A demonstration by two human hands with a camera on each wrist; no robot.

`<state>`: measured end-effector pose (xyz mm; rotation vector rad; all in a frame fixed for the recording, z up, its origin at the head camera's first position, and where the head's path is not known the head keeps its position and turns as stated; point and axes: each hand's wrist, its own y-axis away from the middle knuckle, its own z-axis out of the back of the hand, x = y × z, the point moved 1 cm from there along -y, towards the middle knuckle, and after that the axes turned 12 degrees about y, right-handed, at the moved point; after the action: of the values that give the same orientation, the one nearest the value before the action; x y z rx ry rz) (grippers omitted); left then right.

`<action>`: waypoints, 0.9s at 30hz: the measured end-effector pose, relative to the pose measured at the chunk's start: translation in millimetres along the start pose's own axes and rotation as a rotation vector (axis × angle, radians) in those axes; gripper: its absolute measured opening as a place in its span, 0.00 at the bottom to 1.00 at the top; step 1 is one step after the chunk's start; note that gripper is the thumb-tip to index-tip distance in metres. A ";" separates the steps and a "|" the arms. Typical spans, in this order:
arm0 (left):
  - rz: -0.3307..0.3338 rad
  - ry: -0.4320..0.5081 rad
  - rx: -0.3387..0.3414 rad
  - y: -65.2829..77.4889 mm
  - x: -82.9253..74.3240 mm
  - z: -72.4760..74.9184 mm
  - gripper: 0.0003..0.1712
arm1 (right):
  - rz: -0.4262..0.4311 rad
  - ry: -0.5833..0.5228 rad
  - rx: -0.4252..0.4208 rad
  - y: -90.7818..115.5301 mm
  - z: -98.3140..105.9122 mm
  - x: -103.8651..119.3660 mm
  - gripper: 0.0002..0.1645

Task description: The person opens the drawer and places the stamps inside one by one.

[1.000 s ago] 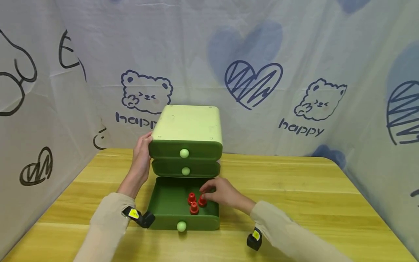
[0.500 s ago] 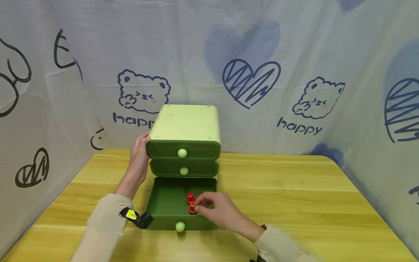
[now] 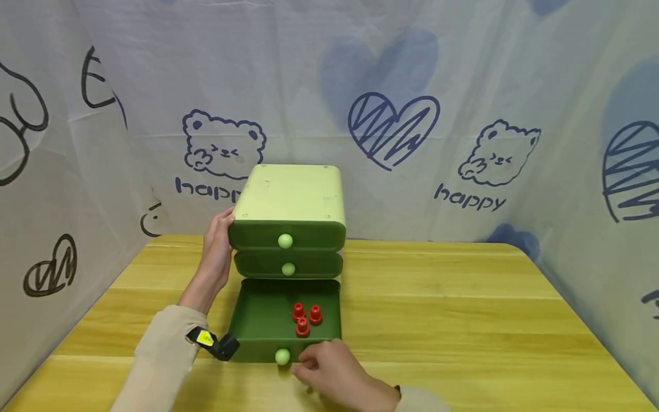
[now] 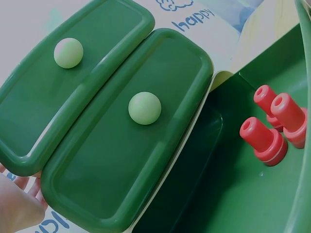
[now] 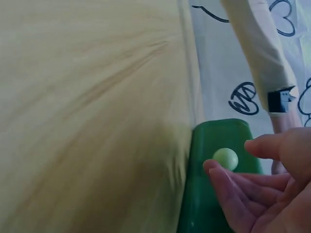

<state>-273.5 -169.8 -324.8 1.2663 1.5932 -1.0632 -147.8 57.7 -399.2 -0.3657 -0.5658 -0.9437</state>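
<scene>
A small chest of drawers with a pale green top (image 3: 290, 191) stands on the table. Its bottom drawer (image 3: 257, 315) is pulled out, while the upper two are closed. Inside lie three red stepped pieces (image 3: 316, 315) with holes in their tops, grouped towards the right; the left wrist view shows these red pieces (image 4: 265, 141) upright. My left hand (image 3: 216, 246) rests against the chest's left side, fingers partly hidden behind it. Just right of the bottom drawer's round knob (image 3: 282, 356), my right hand (image 3: 334, 372) holds nothing. Its thumb and fingers (image 5: 221, 182) are spread apart near the knob.
The wooden table (image 3: 463, 320) extends to both sides of the chest. Behind it hangs a white curtain (image 3: 309, 86) printed with hearts and bears. The left forearm sleeve (image 3: 165, 349) carries a black wrist camera (image 3: 213, 343) beside the drawer.
My right hand has let go of a red piece and drawn back out of the drawer, down towards the knob. All three red pieces now show. My left hand has stayed against the chest.
</scene>
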 end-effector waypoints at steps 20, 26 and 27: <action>0.004 -0.003 0.004 1.4 0.1 0.8 0.31 | -0.095 0.050 -0.078 -11.7 -24.0 1.2 0.19; 0.001 -0.001 0.005 1.3 0.6 0.7 0.32 | -0.099 0.006 -0.118 -16.0 -26.9 3.5 0.16; 0.001 0.000 0.006 1.0 0.8 0.5 0.32 | -0.097 0.010 -0.128 -17.0 -27.0 3.8 0.15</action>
<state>-272.7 -169.9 -325.8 1.2709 1.5907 -1.0686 -152.4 31.8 -417.6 -0.4510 -0.5188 -1.0780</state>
